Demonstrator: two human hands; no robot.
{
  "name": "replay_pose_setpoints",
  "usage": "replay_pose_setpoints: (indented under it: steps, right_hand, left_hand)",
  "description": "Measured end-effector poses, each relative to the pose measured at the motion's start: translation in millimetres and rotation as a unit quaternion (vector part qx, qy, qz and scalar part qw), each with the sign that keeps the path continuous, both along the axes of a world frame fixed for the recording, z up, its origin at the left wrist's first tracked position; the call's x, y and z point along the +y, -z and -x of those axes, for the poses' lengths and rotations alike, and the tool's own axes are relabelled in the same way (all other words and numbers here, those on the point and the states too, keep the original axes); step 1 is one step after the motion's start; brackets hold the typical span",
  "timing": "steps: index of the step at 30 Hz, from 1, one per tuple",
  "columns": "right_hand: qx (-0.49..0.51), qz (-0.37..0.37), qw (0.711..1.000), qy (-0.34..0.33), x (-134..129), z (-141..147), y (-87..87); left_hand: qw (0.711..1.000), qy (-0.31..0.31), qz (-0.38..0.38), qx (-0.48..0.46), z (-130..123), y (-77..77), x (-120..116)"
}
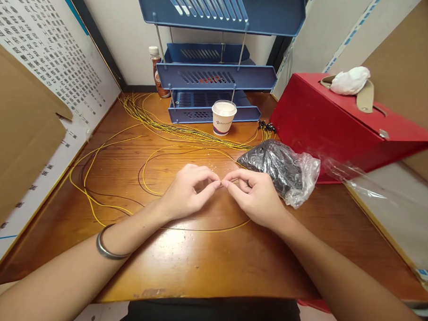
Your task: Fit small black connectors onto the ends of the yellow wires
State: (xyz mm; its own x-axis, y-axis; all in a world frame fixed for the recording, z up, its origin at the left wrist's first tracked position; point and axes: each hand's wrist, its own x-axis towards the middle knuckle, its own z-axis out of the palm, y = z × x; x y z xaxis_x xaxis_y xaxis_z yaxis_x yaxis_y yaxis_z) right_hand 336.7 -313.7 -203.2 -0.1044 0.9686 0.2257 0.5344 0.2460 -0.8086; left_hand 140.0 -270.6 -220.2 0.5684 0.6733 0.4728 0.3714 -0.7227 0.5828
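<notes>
My left hand (193, 190) and my right hand (257, 196) meet over the middle of the wooden table, thumb and forefinger pinched on each side. Between the fingertips runs a thin wire, mostly hidden by the fingers. A yellow and dark wire (207, 231) loops across the table below and around the hands, with more loops to the left. Just beyond my right hand lies a clear plastic bag (281, 168) full of small black pieces. Behind the hands stretches a bundle of yellow and black wires (197, 131), with black ends (267, 127) at its right.
A paper cup (223, 117) stands before a blue tiered tray rack (215, 78). A brown bottle (157, 75) is at the rack's left. On the right sits a red box (318, 122) with a crumpled white wad (350, 81) on top. Cardboard (19, 138) flanks the left side.
</notes>
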Motion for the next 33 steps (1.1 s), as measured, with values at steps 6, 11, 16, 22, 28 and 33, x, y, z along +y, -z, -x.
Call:
replay_pose_setpoints:
  steps: [6, 11, 16, 22, 28, 33]
  right_hand:
    - [0.000, 0.006, 1.000, 0.005, -0.7, 0.6, -1.1]
    - [-0.005, 0.001, 1.000, 0.005, -0.8, 0.4, -1.5]
    - [-0.002, -0.003, 1.000, 0.012, -0.2, 0.2, -1.2]
    - [0.015, -0.008, 1.000, 0.010, -0.2, 0.4, 0.0]
    - [0.017, -0.005, 1.000, 0.008, -0.8, 0.1, 0.1]
    - [0.017, -0.006, 1.000, 0.008, -0.9, 0.2, 1.2]
  left_hand:
    - [1.000, 0.000, 0.005, -0.026, -1.5, 1.8, -0.3]
    - [0.999, -0.006, -0.002, -0.034, -1.8, 3.4, 0.1]
    - [0.999, -0.004, 0.006, -0.037, -1.9, 2.5, -0.3]
    - [0.999, -0.007, -0.002, -0.040, -2.8, 0.1, -1.3]
    - [0.999, -0.002, -0.001, -0.047, -2.4, 1.2, -1.2]
    - [0.996, -0.007, 0.062, -0.061, -4.2, 0.4, -0.8]
